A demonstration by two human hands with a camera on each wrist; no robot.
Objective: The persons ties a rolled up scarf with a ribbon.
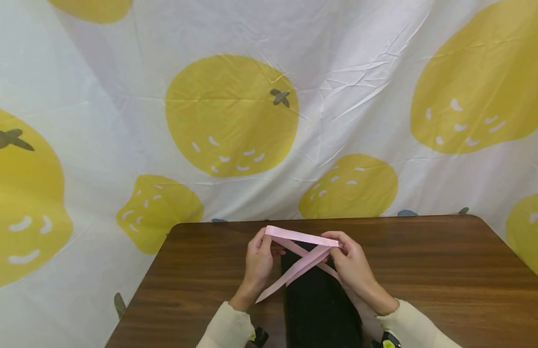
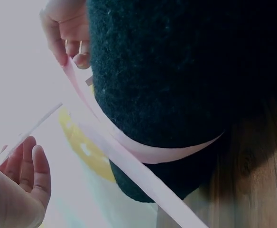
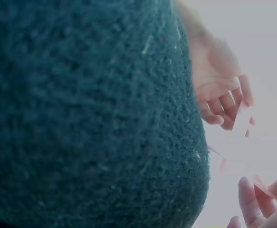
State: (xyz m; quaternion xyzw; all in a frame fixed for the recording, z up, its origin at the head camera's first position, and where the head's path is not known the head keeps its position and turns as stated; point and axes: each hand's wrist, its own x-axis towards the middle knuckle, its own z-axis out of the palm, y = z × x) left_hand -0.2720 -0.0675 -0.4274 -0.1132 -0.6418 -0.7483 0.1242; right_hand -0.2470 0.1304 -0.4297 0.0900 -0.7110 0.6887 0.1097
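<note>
A dark fuzzy knitted bundle (image 1: 321, 309) lies lengthwise on the wooden table. Around it runs a pink ribbon (image 1: 301, 236), whose bands cross above its far part; in the left wrist view the ribbon (image 2: 152, 156) hugs the fuzzy surface. My left hand (image 1: 259, 258) pinches the ribbon at a fold between thumb and fingers. Opposite it, my right hand (image 1: 353, 266) pinches the ribbon where two bands meet. One stretch spans straight between both hands. A loose ribbon tail hangs toward the left forearm. In the right wrist view the bundle (image 3: 96, 114) hides much of the scene.
The brown wooden table (image 1: 438, 270) extends to both sides of the bundle. Behind its far edge hangs a white cloth (image 1: 338, 96) printed with yellow fruit. Dark wrist devices (image 1: 388, 340) sit by the cream sleeves (image 1: 227, 326).
</note>
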